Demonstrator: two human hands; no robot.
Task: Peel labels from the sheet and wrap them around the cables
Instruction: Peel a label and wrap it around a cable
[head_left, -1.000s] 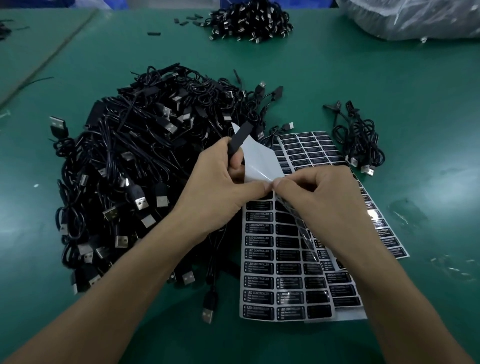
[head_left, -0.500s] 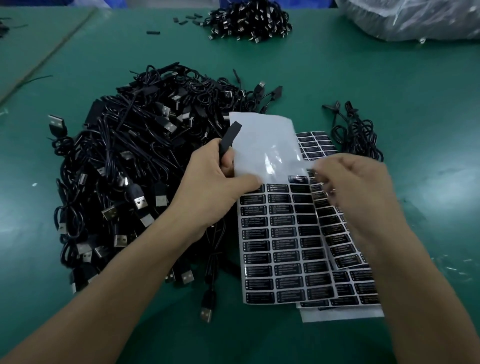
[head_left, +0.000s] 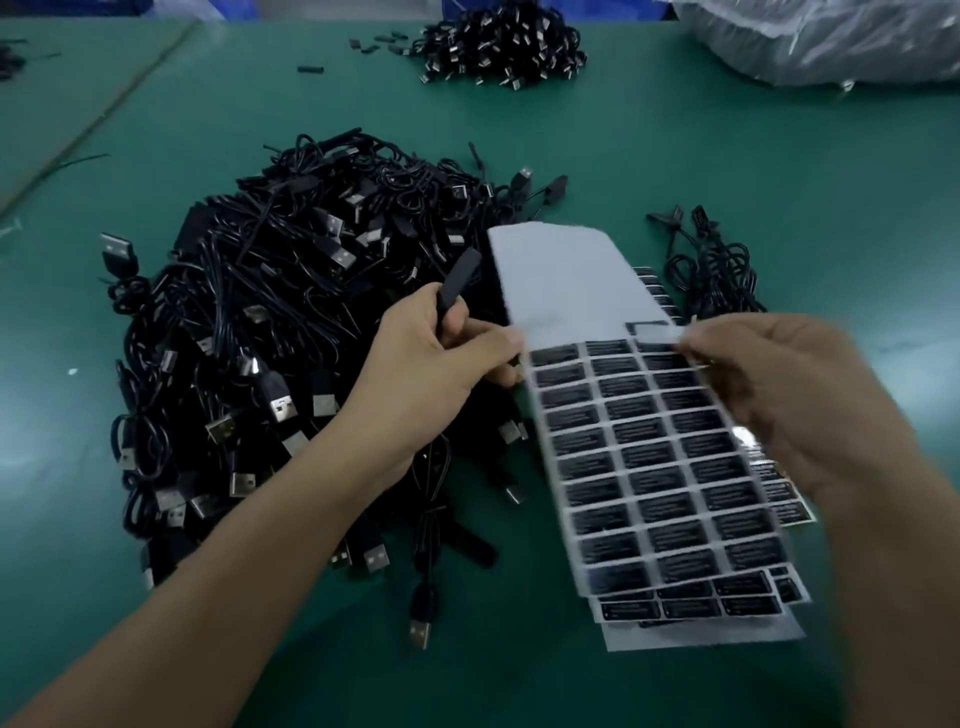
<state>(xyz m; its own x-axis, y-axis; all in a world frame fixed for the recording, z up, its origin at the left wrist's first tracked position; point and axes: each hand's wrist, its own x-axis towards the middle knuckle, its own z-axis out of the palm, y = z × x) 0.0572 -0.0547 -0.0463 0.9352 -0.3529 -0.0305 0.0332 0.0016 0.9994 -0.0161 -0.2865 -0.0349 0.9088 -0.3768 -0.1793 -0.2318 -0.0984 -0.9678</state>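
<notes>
My left hand (head_left: 441, 358) grips a black cable piece (head_left: 456, 283) and pinches the left edge of the label sheet (head_left: 654, 467), a white backing with rows of black labels and a bare white top part. My right hand (head_left: 779, 395), blurred by motion, pinches a label at the sheet's top right row. The sheet is lifted and tilted above further label sheets (head_left: 769, 597) lying flat on the table. A big heap of black USB cables (head_left: 270, 332) lies left of my hands.
A green table (head_left: 779, 156) carries everything. A small bundle of cables (head_left: 711, 270) lies right of the sheet. Another cable pile (head_left: 498, 47) sits at the far edge, and a clear plastic bag (head_left: 831, 36) at the far right corner.
The folded sheet has opened out and been lifted off the stack. My right hand has moved right and up, now pinching at the top right row of labels.
</notes>
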